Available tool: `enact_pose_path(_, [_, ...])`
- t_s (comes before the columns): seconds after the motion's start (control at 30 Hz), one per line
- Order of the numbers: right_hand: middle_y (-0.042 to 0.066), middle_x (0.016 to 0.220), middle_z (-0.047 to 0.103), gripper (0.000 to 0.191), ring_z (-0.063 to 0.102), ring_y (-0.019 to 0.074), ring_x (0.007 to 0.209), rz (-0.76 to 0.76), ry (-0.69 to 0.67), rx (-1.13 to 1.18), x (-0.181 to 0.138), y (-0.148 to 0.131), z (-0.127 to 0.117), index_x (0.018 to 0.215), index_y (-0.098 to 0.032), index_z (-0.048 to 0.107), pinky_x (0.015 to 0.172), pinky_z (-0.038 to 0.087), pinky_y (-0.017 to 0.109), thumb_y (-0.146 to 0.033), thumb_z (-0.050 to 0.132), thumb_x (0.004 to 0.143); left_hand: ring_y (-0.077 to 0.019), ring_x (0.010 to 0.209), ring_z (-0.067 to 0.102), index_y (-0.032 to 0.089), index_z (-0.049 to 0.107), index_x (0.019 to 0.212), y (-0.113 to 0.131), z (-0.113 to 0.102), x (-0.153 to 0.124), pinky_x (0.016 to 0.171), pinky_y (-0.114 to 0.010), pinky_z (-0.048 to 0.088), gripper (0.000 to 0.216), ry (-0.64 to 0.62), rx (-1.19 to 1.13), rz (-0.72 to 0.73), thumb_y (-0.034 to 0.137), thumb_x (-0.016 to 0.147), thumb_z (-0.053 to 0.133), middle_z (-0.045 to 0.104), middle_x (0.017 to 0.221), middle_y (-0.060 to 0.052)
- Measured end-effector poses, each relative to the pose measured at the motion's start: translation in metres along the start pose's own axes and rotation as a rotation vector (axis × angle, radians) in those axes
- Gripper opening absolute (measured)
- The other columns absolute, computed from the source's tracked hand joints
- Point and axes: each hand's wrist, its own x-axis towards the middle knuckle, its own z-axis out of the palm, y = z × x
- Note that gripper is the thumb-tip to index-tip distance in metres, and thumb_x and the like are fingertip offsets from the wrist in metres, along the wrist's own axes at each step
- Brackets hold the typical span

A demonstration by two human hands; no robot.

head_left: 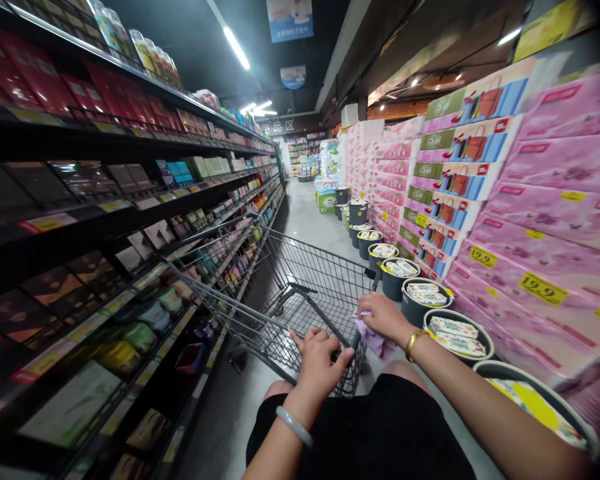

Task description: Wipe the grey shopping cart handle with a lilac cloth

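A grey wire shopping cart (310,260) stands in front of me, turned at an angle in the aisle. Its basket looks bare inside. My left hand (321,363) hovers over or rests on the near end of the cart, thumb and little finger stretched apart; whether it touches the wire is unclear. A pale bangle (294,427) circles that wrist. At the cart's right rim, my right hand (384,315) is closed on a crumpled light purple cloth (377,341), which hangs down outside the basket. A gold bracelet (414,345) is on the right wrist.
Shelves (130,287) of boxed and bagged goods run along the left, close to the cart. On the right, a row of dark buckets (400,283) holding packets lines the floor before stacked pink tissue packs (545,227). The shiny aisle floor (303,200) leads straight ahead.
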Motion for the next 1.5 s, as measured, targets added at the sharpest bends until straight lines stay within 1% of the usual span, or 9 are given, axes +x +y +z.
enact_pose_path(0.27, [0.004, 0.088, 0.072, 0.020, 0.058, 0.0212, 0.091, 0.016, -0.133, -0.191, 0.008, -0.014, -0.007, 0.078, -0.023, 0.074, 0.077, 0.036, 0.030, -0.019, 0.055, 0.080, -0.0253, 0.111, 0.051, 0.022, 0.063, 0.067, -0.011, -0.012, -0.017, 0.110, -0.065, -0.025, 0.033, -0.042, -0.060, 0.023, 0.048, 0.087, 0.063, 0.060, 0.075, 0.001])
enact_pose_path(0.5, [0.006, 0.088, 0.070, 0.019, 0.056, 0.0227, 0.093, 0.037, -0.119, -0.168, -0.013, -0.034, -0.003, 0.077, -0.020, 0.071, 0.079, 0.035, 0.032, -0.015, 0.053, 0.078, -0.0256, 0.112, 0.051, 0.024, 0.065, 0.069, -0.023, -0.020, -0.030, 0.110, -0.061, -0.028, 0.030, -0.076, -0.117, 0.052, 0.048, 0.087, 0.063, 0.060, 0.076, 0.001])
enact_pose_path(0.73, [0.004, 0.086, 0.067, 0.020, 0.055, 0.0222, 0.092, 0.031, -0.045, -0.031, -0.037, -0.044, 0.012, 0.078, -0.022, 0.069, 0.081, 0.035, 0.032, -0.013, 0.051, 0.076, -0.0233, 0.104, 0.052, 0.022, 0.060, 0.061, -0.037, -0.033, -0.045, 0.122, -0.054, -0.008, 0.050, -0.083, -0.170, 0.091, 0.061, 0.090, 0.050, 0.056, 0.069, -0.001])
enact_pose_path(0.9, [0.005, 0.081, 0.068, 0.018, 0.056, 0.0230, 0.087, 0.099, -0.016, -0.025, -0.034, -0.073, 0.022, 0.070, -0.023, 0.068, 0.077, 0.035, 0.033, -0.013, 0.053, 0.075, -0.0228, 0.103, 0.055, 0.023, 0.059, 0.057, -0.042, -0.043, -0.040, 0.122, -0.056, -0.003, 0.039, -0.097, -0.079, 0.039, 0.048, 0.087, 0.059, 0.060, 0.069, -0.001])
enact_pose_path(1.03, [0.001, 0.081, 0.067, 0.018, 0.057, 0.0199, 0.085, 0.010, -0.012, 0.157, -0.028, -0.092, 0.034, 0.072, -0.024, 0.067, 0.078, 0.036, 0.032, -0.014, 0.052, 0.077, -0.0203, 0.097, 0.059, 0.022, 0.061, 0.058, -0.032, -0.042, -0.029, 0.122, -0.057, 0.000, 0.037, -0.066, 0.035, -0.037, 0.036, 0.092, 0.053, 0.066, 0.073, 0.000])
enact_pose_path(1.17, [0.002, 0.091, 0.069, 0.021, 0.059, 0.0215, 0.094, 0.031, 0.103, 0.209, -0.026, -0.062, 0.036, 0.080, -0.024, 0.068, 0.085, 0.039, 0.034, -0.015, 0.050, 0.076, -0.0245, 0.111, 0.060, 0.025, 0.069, 0.101, 0.000, -0.027, -0.025, 0.123, -0.057, 0.006, 0.022, 0.045, 0.136, -0.171, 0.033, 0.094, 0.049, 0.072, 0.103, -0.004])
enact_pose_path(1.3, [0.006, 0.103, 0.069, 0.021, 0.059, 0.0248, 0.103, 0.220, 0.374, 0.194, -0.027, -0.032, 0.039, 0.084, -0.022, 0.068, 0.093, 0.043, 0.040, -0.018, 0.048, 0.080, -0.0315, 0.121, 0.059, 0.018, 0.046, 0.143, 0.028, -0.010, -0.016, 0.114, -0.056, 0.032, 0.055, -0.094, 0.195, -0.190, 0.043, 0.094, 0.049, 0.063, 0.133, -0.016])
enact_pose_path(1.37, [0.008, 0.109, 0.067, 0.023, 0.059, 0.0251, 0.109, 0.186, 0.491, 0.239, -0.033, -0.031, 0.054, 0.089, -0.023, 0.069, 0.098, 0.045, 0.041, -0.018, 0.047, 0.083, -0.0318, 0.106, 0.067, 0.018, 0.052, 0.137, 0.031, -0.008, -0.009, 0.095, -0.048, 0.049, 0.049, -0.222, 0.253, -0.232, 0.041, 0.094, 0.046, 0.070, 0.118, -0.016])
enact_pose_path(1.5, [0.008, 0.129, 0.060, 0.028, 0.053, 0.0289, 0.126, 0.041, 0.651, 0.235, -0.054, -0.031, 0.105, 0.109, -0.028, 0.068, 0.111, 0.038, 0.055, -0.024, 0.051, 0.088, -0.0285, 0.087, 0.071, 0.022, 0.065, 0.105, 0.022, -0.013, 0.000, 0.075, -0.037, 0.052, 0.033, -0.325, 0.339, -0.229, 0.044, 0.093, 0.045, 0.074, 0.094, -0.011])
